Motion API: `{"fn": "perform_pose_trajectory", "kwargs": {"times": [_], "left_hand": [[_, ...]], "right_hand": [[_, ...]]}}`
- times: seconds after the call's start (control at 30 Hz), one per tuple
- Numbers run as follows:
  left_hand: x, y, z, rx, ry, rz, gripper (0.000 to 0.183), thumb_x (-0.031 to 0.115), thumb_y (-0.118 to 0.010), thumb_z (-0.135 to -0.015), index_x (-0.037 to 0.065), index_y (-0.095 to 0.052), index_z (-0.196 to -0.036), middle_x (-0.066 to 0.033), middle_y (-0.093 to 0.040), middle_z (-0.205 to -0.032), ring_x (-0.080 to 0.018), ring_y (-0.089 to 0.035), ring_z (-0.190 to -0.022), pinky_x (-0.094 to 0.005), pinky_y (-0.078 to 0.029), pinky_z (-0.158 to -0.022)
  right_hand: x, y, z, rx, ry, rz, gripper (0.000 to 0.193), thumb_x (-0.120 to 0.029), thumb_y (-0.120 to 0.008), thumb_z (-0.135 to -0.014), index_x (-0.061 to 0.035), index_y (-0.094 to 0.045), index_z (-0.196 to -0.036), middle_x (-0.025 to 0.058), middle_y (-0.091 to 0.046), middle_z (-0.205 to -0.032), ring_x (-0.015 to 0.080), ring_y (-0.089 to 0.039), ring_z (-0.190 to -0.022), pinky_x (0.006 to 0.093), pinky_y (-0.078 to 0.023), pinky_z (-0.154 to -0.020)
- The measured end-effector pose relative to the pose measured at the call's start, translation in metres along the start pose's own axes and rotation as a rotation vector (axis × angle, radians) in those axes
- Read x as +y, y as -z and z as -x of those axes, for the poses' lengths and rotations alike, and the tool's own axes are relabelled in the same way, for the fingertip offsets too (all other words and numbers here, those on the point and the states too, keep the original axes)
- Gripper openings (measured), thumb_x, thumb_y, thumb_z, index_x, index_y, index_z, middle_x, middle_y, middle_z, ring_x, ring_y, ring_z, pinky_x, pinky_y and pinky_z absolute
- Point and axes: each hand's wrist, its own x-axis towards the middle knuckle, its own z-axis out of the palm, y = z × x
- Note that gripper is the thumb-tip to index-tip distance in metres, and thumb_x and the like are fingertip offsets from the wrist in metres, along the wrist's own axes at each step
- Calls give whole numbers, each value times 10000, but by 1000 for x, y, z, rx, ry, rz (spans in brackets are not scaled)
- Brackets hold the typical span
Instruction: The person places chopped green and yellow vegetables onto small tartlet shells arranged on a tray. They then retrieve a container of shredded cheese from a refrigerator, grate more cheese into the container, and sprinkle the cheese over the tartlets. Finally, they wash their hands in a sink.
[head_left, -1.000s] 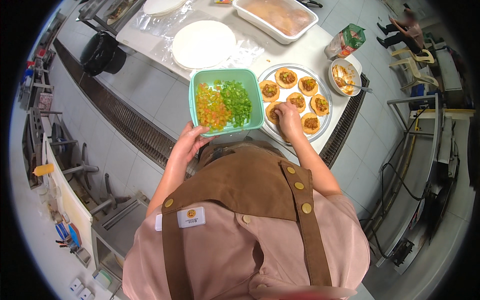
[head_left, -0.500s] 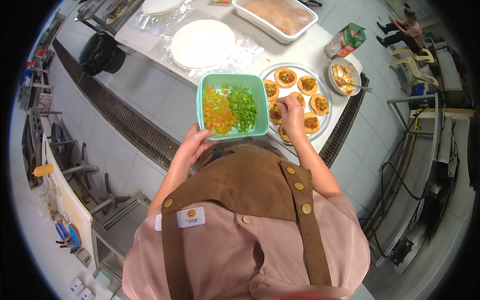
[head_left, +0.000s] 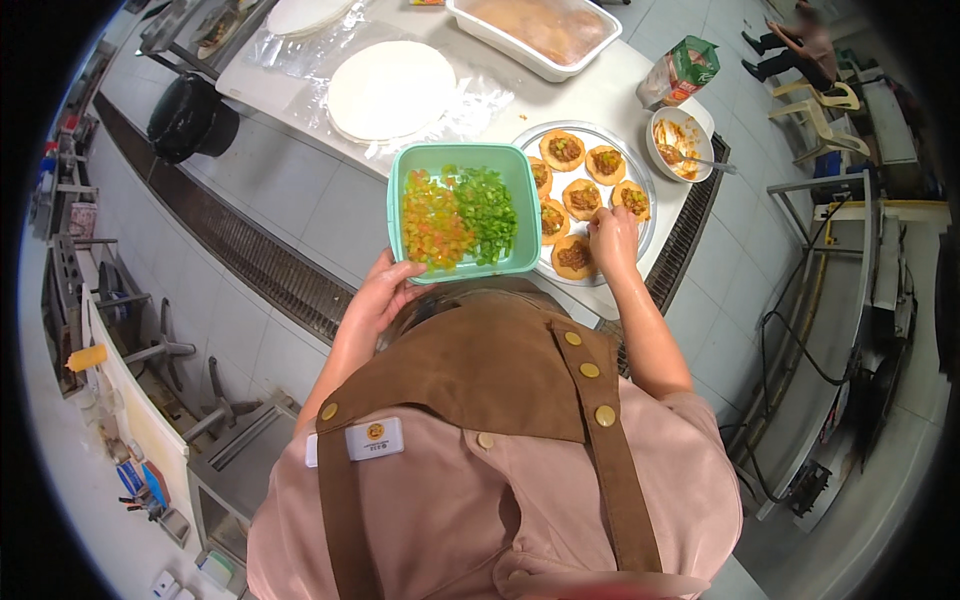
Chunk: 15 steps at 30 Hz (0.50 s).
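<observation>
My left hand (head_left: 385, 293) grips the near left corner of a light green square container (head_left: 465, 153). Inside lie diced orange-yellow vegetables (head_left: 435, 228) on the left and chopped green ones (head_left: 487, 215) on the right. My right hand (head_left: 613, 243) is above the near right part of a round metal tray (head_left: 641, 166), fingertips pinched together and pointing down. Whatever the pinch holds is hidden. Several small golden flat rounds (head_left: 582, 199) with a brown chunky topping sit on the tray; some carry green bits on top. The container overlaps the tray's left side.
Beyond the tray on the white table (head_left: 615, 98) are a white bowl (head_left: 690, 177) with a spoon, an upright package (head_left: 680, 72), and a white tub (head_left: 560, 75) of brownish contents. Pale flat sheets (head_left: 390, 90) lie on plastic. A black bin (head_left: 192, 118) stands left; a person (head_left: 805, 50) sits far right.
My right hand has moved right and slightly nearer over the tray, uncovering the middle rounds. My left hand still holds the container. The whole view has shifted slightly.
</observation>
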Motion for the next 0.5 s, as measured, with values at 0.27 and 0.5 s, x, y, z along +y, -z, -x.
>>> {"fn": "perform_pose_trajectory", "kwargs": {"times": [0.27,0.5], "left_hand": [[4,5,0,29,-9,-15,545,53,-601,-857,-65,-341,-1321,-201,-546,-1245,-271,-639,-1033,-345,-565,-893],[2,1,3,50,8,-25,524,64,-606,-851,-70,-355,-1292,-203,-539,-1242,-262,-631,-1044,-346,-565,-890]], "right_hand": [[16,-27,6,-36,96,164,149,-86,-576,-756,2,-660,-843,174,-599,-901,348,-556,-896,435,-456,-803],[-43,13,-8,-143,-94,-585,139,-49,-617,-777,-22,-616,-913,163,-617,-818,331,-597,-774,392,-488,-708]]}}
